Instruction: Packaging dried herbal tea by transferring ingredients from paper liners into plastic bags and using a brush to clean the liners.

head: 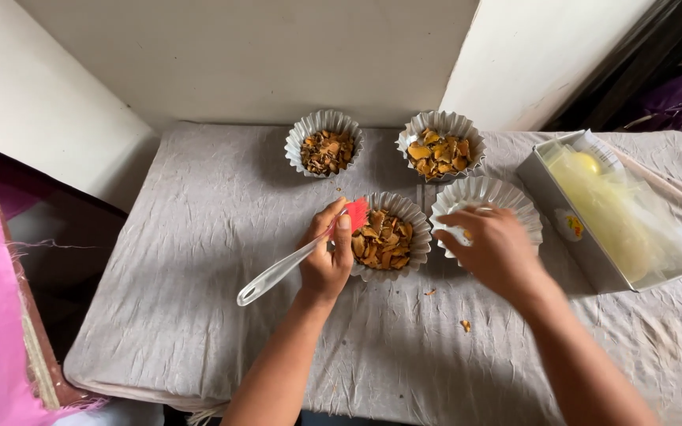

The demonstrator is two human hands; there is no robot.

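Risk: the front tin (pixel 386 235) sits close to the left hand (pixel 325 264); a hard push with the spatula (pixel 297 256) could tip it, and the orange chips could spill on the grey cloth (pixel 199 260); a few crumbs (pixel 465 325) already lie lower in the middle of the frame
Left hand: closed around the spatula, a bit left of the middle of the frame; the red blade (pixel 357 213) touches the left rim of the front tin; the clear handle points down to the lower left
Right hand (pixel 491 248): it lies over the empty tin (pixel 487 207), right of the middle; fingers bent at the rim; I cannot tell if it grips the tin or only rests on it
Front tin: between the two hands, full of chips
Back tins: the darker chip tin (pixel 324 142) and the yellow chip tin (pixel 441 146) stand at the top middle, well apart from both hands
Box: a long metal tray with a yellow plastic bag (pixel 609 209) lies at the right side
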